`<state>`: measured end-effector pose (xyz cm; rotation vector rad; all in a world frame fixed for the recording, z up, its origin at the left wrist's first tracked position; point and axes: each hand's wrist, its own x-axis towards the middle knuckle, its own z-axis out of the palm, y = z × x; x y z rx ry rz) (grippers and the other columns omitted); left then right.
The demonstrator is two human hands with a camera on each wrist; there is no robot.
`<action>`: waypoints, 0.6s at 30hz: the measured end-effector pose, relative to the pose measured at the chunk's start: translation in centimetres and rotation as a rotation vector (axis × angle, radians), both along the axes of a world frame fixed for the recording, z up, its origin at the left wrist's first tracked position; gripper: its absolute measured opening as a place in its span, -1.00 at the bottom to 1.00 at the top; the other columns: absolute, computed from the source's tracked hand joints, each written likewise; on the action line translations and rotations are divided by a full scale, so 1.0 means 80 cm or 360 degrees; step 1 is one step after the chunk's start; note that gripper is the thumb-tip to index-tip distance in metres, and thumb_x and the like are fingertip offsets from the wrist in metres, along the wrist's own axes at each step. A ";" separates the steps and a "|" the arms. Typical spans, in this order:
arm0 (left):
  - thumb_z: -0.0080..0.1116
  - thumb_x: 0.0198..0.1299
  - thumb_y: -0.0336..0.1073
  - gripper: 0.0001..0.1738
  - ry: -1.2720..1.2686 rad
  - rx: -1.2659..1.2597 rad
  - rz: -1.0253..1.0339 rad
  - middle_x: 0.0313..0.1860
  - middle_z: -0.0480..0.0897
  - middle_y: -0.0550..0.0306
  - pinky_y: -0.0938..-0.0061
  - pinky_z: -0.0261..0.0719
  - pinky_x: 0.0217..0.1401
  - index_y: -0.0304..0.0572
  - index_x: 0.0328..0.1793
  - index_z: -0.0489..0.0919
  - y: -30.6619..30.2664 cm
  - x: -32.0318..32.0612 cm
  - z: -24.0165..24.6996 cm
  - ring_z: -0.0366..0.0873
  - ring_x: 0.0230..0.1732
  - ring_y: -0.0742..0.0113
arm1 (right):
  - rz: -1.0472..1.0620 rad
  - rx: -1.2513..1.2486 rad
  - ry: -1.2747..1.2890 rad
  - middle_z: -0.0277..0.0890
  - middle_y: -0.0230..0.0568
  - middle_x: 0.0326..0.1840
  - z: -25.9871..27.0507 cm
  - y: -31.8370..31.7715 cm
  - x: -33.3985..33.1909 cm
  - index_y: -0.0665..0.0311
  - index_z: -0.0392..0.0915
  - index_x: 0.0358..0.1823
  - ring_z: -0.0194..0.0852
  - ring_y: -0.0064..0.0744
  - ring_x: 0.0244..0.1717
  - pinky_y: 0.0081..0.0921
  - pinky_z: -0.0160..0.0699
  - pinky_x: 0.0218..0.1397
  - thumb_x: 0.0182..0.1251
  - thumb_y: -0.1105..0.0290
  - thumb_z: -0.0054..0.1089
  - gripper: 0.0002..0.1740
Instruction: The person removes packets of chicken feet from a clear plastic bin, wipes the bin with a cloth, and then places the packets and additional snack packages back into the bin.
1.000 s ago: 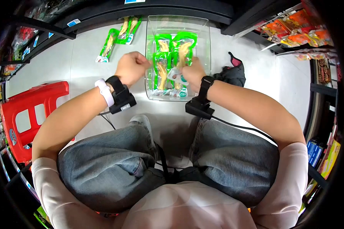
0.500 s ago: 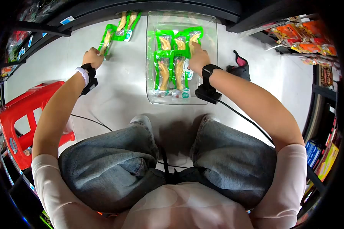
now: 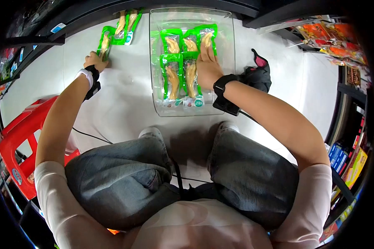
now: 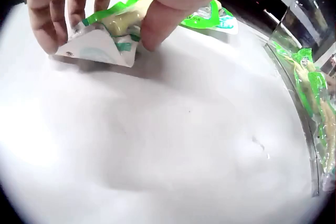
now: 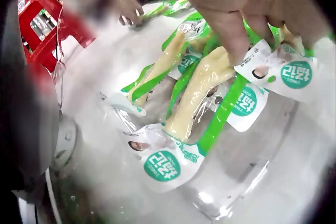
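Note:
My left hand (image 3: 96, 61) is at the near end of a packaged chicken foot (image 3: 105, 41) on the floor, left of the clear bin (image 3: 155, 108). In the left wrist view its thumb and fingers grip both sides of the pack's white end (image 4: 92, 48). Inside the bin, my right hand (image 3: 209, 71) lies with straight fingers over a packaged chicken foot (image 3: 207, 36) at the far right, covering its near part. Several more green-edged packs lie in rows there, including a near-left one (image 3: 173, 79). The right wrist view shows a pack's printed white end (image 5: 163, 166) below the hand.
Two more packs (image 3: 126, 27) lie on the floor by the black shelf edge (image 3: 108, 16). A red plastic stool-like piece (image 3: 12, 141) stands at left, and a black bag (image 3: 257, 76) lies right of the bin. Hanging snack packs (image 3: 326, 37) are at the far right.
My left hand has gone from the bin's left side out to the floor pack and now grips it. My right hand has let go of its pack, which lies at the far right, and its fingers have straightened.

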<state>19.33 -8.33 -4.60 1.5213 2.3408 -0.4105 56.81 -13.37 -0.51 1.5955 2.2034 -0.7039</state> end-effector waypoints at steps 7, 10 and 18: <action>0.20 -0.21 0.16 -0.34 0.0112 -0.0408 -0.0058 -0.25 0.62 -0.05 0.23 0.16 0.17 -0.25 -0.10 0.51 0.005 0.014 0.026 0.57 -0.14 0.11 | -0.0309 0.0137 0.0437 -0.36 0.27 0.42 -0.006 -0.001 -0.002 0.54 -0.02 0.29 -0.45 0.20 0.44 -0.27 -0.23 0.45 -0.01 0.47 0.03 -0.22; 0.15 -0.17 0.10 -0.49 0.0078 -0.0199 0.0024 -0.43 0.65 0.02 0.21 0.22 0.13 -0.25 -0.34 0.60 -0.015 0.004 0.009 0.60 -0.23 0.12 | -0.0320 0.0166 0.0505 -0.34 0.29 0.41 -0.002 -0.001 -0.002 0.63 -0.03 0.26 -0.46 0.20 0.44 -0.18 -0.31 0.45 0.11 0.34 -0.02 -0.26; 0.26 -0.17 -0.09 -0.51 -0.0516 0.0739 0.0170 -0.55 0.57 -0.07 0.38 0.50 -0.38 -0.43 -0.35 0.40 -0.078 0.055 0.056 0.57 -0.48 0.15 | -0.0460 0.0305 0.0642 -0.09 0.37 0.33 0.013 0.003 -0.020 0.54 0.06 0.24 -0.23 0.16 0.40 -0.25 -0.20 0.44 0.04 0.41 0.00 -0.30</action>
